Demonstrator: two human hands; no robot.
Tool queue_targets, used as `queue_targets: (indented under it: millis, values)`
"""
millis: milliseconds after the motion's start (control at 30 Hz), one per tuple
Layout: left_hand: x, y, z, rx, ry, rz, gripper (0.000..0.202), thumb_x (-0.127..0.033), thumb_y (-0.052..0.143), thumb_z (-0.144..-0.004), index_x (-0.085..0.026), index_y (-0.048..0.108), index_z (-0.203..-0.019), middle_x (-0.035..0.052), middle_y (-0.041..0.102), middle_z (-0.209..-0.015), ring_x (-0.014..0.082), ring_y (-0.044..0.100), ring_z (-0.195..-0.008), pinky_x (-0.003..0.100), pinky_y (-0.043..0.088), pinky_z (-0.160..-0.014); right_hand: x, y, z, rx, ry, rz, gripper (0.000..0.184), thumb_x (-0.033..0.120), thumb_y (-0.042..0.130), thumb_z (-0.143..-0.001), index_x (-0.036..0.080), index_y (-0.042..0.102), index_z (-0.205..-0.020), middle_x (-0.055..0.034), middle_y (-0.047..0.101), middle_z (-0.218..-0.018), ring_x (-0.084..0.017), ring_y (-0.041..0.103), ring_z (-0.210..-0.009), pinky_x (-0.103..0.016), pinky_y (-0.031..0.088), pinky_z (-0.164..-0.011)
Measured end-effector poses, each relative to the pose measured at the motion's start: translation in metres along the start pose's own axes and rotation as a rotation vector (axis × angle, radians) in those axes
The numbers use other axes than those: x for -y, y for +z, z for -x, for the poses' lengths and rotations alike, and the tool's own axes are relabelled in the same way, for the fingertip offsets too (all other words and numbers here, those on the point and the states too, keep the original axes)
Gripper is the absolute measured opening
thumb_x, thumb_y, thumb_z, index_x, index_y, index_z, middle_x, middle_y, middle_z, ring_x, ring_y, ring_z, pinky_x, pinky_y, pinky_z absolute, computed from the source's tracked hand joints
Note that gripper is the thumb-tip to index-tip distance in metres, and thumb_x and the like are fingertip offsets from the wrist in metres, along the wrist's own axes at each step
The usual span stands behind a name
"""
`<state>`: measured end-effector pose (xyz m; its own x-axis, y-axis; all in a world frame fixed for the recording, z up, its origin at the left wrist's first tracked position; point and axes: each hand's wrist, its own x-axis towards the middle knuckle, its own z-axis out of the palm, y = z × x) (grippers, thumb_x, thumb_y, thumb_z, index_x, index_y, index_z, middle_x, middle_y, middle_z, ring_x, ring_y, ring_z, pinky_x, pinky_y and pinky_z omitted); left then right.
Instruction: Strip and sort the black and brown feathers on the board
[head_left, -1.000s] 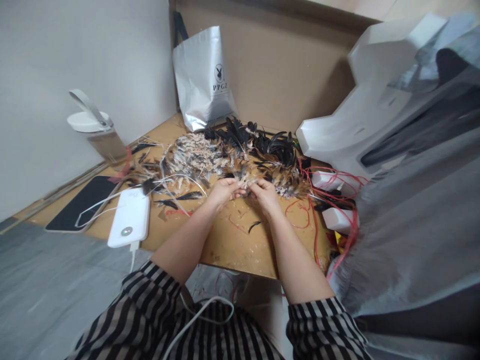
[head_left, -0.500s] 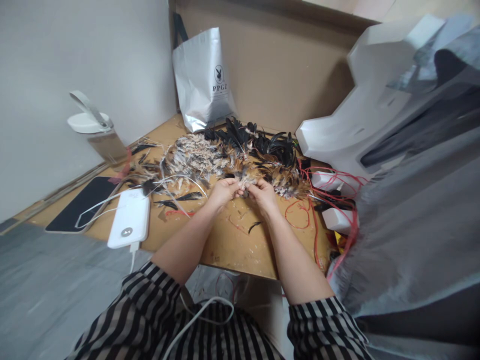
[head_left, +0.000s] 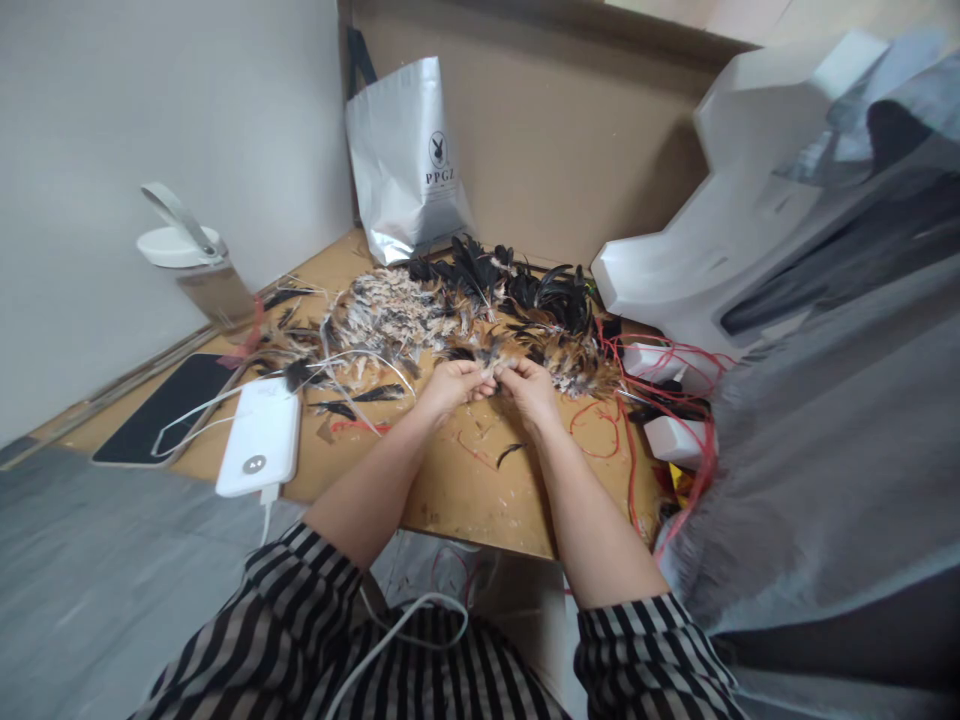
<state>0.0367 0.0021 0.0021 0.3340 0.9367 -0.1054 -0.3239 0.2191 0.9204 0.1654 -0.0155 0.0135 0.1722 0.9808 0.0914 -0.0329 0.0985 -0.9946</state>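
My left hand (head_left: 453, 388) and my right hand (head_left: 531, 390) meet over the table, fingers pinched together. Between their fingertips is a small tuft of brown and pale feathers (head_left: 492, 358); its lower part is hidden by the fingers. Just behind and to the right lie bunches of brown feathers (head_left: 574, 365). Farther back spread long black feathers (head_left: 546, 292). A heap of pale, fluffy feathers (head_left: 390, 312) sits to the left of them. One small dark feather (head_left: 510, 453) lies on the table in front of my right hand.
To the left are a white power bank (head_left: 259, 440) with cables, a dark phone (head_left: 165, 410) and a lidded bottle (head_left: 210, 280). A silver bag (head_left: 401, 160) stands at the back. Red string (head_left: 631, 470) tangles around white plugs (head_left: 667, 440) at right, beside grey cloth (head_left: 832, 450).
Both hands stay close together, with small finger shifts. The feather tuft between them now shows more brown above the fingertips. Everything else lies as before.
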Motion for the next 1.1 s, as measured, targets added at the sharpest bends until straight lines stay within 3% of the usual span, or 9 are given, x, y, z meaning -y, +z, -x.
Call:
queue_targets:
  millis: [300, 567, 933, 1100]
  values:
    - [0.001, -0.001, -0.002, -0.045, -0.028, 0.081, 0.017, -0.021, 0.073, -0.063, -0.009, 0.062, -0.067, 0.0038, 0.062, -0.06, 0.0056, 0.055, -0.052, 0.015, 0.041, -0.051, 0.0, 0.002, 0.001, -0.041, 0.047, 0.04, 0.024, 0.036, 0.067, -0.054, 0.017, 0.054, -0.063, 0.004, 0.051, -0.05, -0.008, 0.042, -0.045, -0.021, 0.029, -0.044]
    - [0.001, 0.0, -0.002, -0.069, -0.026, 0.092, 0.014, -0.02, 0.07, -0.066, -0.009, 0.062, -0.068, 0.004, 0.062, -0.061, 0.0051, 0.056, -0.051, 0.013, 0.04, -0.048, 0.004, 0.005, 0.004, 0.007, 0.059, 0.011, 0.022, 0.035, 0.067, -0.055, 0.018, 0.054, -0.062, 0.0031, 0.052, -0.051, -0.009, 0.044, -0.046, -0.022, 0.031, -0.044]
    - [0.003, 0.0, -0.004, -0.069, -0.016, 0.096, 0.013, -0.02, 0.07, -0.066, -0.011, 0.062, -0.07, 0.0035, 0.062, -0.059, 0.0059, 0.057, -0.052, 0.014, 0.042, -0.049, -0.007, 0.003, -0.001, -0.021, -0.016, 0.074, 0.028, 0.037, 0.07, -0.054, 0.016, 0.06, -0.07, -0.0001, 0.06, -0.064, -0.01, 0.048, -0.053, -0.023, 0.036, -0.051]
    - [0.005, 0.0, -0.005, -0.066, 0.004, 0.077, 0.012, -0.019, 0.07, -0.065, -0.01, 0.061, -0.067, 0.0018, 0.06, -0.055, 0.0044, 0.053, -0.047, 0.013, 0.04, -0.047, -0.009, 0.003, -0.001, -0.053, -0.044, 0.095, 0.028, 0.039, 0.07, -0.056, 0.017, 0.053, -0.059, 0.0042, 0.051, -0.053, -0.007, 0.038, -0.046, -0.022, 0.029, -0.047]
